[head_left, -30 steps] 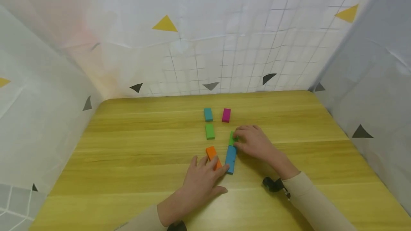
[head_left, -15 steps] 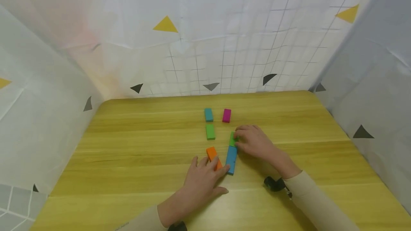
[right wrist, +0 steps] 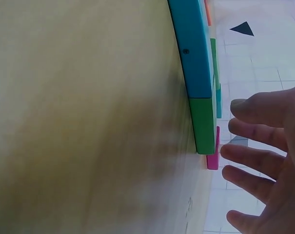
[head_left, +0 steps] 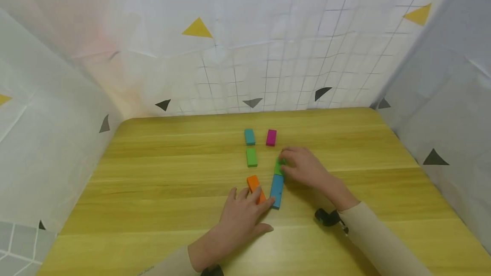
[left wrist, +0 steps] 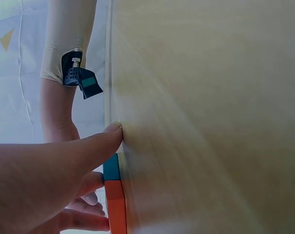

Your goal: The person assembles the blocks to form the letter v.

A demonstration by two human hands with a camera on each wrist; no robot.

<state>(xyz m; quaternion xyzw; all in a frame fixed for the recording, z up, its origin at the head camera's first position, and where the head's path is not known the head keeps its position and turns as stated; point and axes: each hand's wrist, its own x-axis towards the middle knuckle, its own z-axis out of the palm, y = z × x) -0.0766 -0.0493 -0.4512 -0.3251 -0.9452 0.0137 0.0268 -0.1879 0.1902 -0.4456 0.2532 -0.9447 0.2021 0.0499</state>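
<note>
My left hand [head_left: 239, 225] lies with spread fingers over the near end of an orange block [head_left: 253, 182]. Its index fingertip rests at the near end of a long blue block [head_left: 276, 188]. In the left wrist view the thumb stays off the orange block [left wrist: 116, 207]. A short green block [head_left: 278, 170] meets the blue one end to end, forming one line. My right hand [head_left: 303, 167] hovers over that green block with loosely bent fingers. In the right wrist view a gap shows between its fingertips and the green block [right wrist: 202, 126].
Left of that line lies a second green block [head_left: 251, 157], with a teal block [head_left: 249, 136] just beyond it. Farther back sits a magenta block [head_left: 271, 137]. White sheets with triangles [head_left: 197, 28] close off the back and sides of the wooden table [head_left: 153, 208].
My right hand has lifted slightly from the green block and shifted a little away. The left hand and the blocks stay in place.
</note>
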